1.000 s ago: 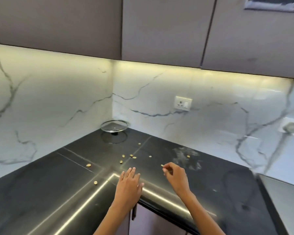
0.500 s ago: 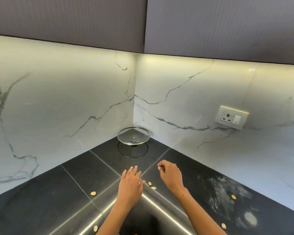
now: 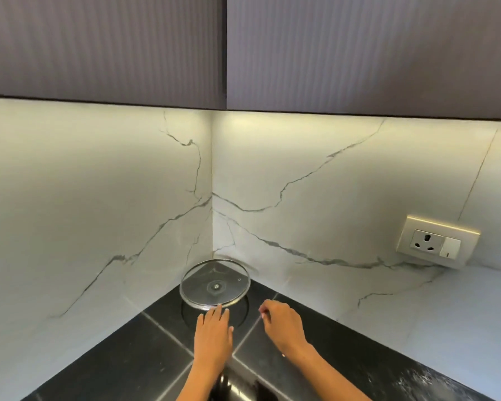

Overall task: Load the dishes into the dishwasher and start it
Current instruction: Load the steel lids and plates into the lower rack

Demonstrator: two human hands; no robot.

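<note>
- The lid (image 3: pixel 214 287), a round glass one with a metal rim and a small knob fitting at its centre, sits at the very back of the counter (image 3: pixel 110 351), tucked into the corner where the two marble walls (image 3: pixel 99 198) meet.
- It seems to stand a little above the dark surface, its reflection showing beneath; I cannot tell what holds it up.
- My left hand (image 3: pixel 213 335) lies flat, palm down, fingers straight and close together, holding nothing. Its fingertips reach the lid's near rim; whether they touch it or stop just short I cannot tell.
- My right hand (image 3: pixel 284 324) hangs just right of the lid and apart from it, fingers loosely curled, thumb and forefinger close together. A pale speck shows at their tips, too small to say whether I am pinching anything.
- The relation that matters: the lid lies straight ahead of my left hand and forward-left of my right, so the left is nearer.
- Being round, it has no long axis to line up with; its disc faces upward and tips slightly toward me.
- I judge the next move to be a grasp of the near rim with the left, thumb under and fingers over.
- The walls crowd the far side, so only the near edge is open to me.
- No dishwasher shows in this view.
</note>
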